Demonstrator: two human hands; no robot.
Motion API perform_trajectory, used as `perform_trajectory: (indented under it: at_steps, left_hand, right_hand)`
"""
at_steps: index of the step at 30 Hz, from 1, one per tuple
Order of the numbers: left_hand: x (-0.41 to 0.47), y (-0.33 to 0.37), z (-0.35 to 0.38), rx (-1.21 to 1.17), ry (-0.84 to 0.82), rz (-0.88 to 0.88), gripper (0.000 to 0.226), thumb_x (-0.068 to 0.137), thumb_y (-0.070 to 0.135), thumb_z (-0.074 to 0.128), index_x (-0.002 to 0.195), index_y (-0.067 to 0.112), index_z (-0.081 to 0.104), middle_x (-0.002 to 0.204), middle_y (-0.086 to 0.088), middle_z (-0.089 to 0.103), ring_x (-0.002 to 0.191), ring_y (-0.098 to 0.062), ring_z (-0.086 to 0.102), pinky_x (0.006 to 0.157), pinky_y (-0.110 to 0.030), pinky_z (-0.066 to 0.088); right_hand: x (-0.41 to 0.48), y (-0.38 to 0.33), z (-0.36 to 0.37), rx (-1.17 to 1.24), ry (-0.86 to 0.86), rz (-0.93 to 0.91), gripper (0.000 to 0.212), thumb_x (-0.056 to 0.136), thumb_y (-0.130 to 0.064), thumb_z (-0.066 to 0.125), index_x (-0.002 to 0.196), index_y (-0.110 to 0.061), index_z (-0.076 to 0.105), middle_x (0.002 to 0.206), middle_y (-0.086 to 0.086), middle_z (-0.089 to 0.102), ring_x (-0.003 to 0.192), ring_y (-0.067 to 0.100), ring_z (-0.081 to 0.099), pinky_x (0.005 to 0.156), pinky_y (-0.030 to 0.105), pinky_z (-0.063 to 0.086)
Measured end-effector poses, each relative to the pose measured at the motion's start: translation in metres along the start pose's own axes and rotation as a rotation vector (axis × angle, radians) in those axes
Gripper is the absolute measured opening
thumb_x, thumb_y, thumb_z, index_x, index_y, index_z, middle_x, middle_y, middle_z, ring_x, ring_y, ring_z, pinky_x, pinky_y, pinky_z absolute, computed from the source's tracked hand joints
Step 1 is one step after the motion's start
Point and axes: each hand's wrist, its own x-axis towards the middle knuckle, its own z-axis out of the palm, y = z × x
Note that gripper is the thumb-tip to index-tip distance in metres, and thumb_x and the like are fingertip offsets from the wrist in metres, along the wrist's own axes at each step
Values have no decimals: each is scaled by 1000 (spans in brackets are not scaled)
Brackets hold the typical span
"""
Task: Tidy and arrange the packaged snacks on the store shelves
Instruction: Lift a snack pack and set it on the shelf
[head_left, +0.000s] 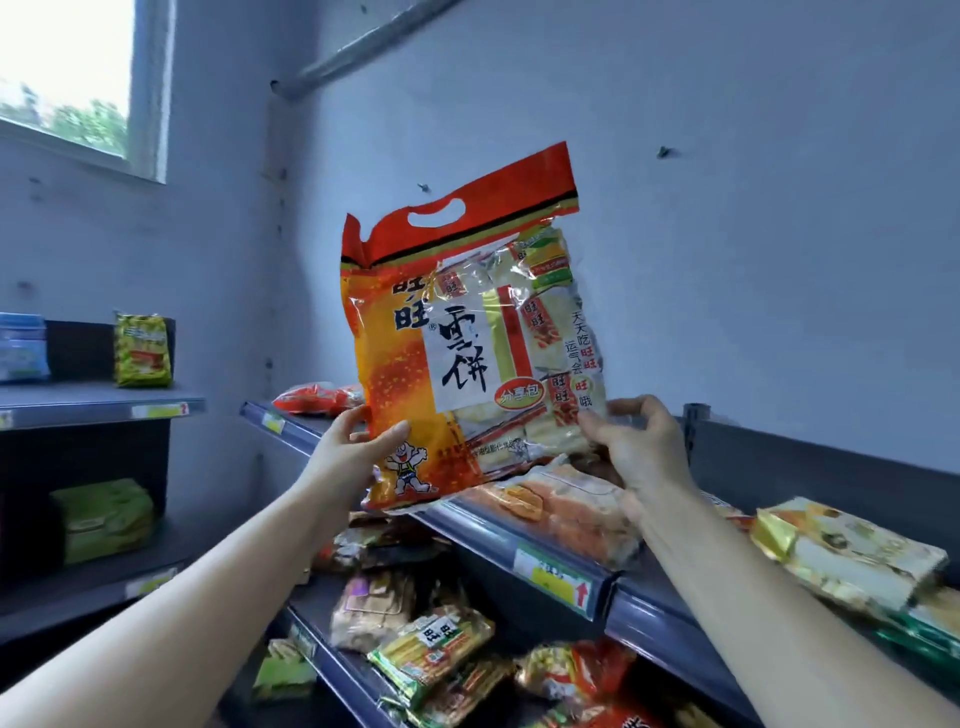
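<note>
Gripping snack bag (467, 353): left hand (353, 447), right hand (644, 447); shelf (670, 608) partly hidden.

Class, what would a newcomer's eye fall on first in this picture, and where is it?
The big red and orange snack bag, held upright at the centre before the pale wall, with the left hand and right hand gripping its bottom corners. Below it, loose packets lie jumbled on the lower shelf.
</note>
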Motion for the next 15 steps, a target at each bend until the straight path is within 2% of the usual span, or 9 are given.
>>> perform_trajectory:
  at_steps: [1,4,5,10,13,15]
  left_hand:
    - [9,0,-14,44,3,-8,52,82,30,73,127,18,50,113,-5,67,85,-13,65,65,-28,48]
    - [34,4,-54,178,10,-33,60,66,45,80,116,14,64,109,-3,71,100,-20,66,94,-38,49]
    - [44,4,-67,200,24,-35,56,66,44,80,112,13,67,106,-3,72,101,-21,66,96,-38,48]
    - [94,6,-114,137,208,-33,20,78,17,78,91,11,65,89,-7,71,75,-20,67,64,-28,51]
    - [124,2,-135,90,266,-39,25,76,14,79,96,8,65,91,-11,71,69,-21,67,60,-28,50]
    - [145,-2,-146,48,285,-69,26,77,14,78,99,10,64,88,-9,71,65,-19,68,68,-35,53]
  right_hand:
    - [3,4,19,13,4,-2,30,67,-19,84,82,-24,58,98,11,69,87,34,68,83,52,55]
    - [12,15,73,84,7,19,32,64,-19,84,82,-24,58,100,13,68,90,36,67,85,54,53]
    - [17,19,89,98,1,30,33,62,-21,85,81,-25,59,101,13,68,91,37,66,86,54,52]
    - [37,32,156,108,-68,73,35,55,-28,86,79,-27,60,99,11,70,91,35,67,86,53,52]
    - [52,33,188,137,-119,87,34,66,-15,85,86,-19,58,98,15,70,87,35,69,81,54,55]
    - [66,36,208,146,-146,97,31,72,-8,81,89,-15,56,95,17,70,79,34,70,75,53,57]
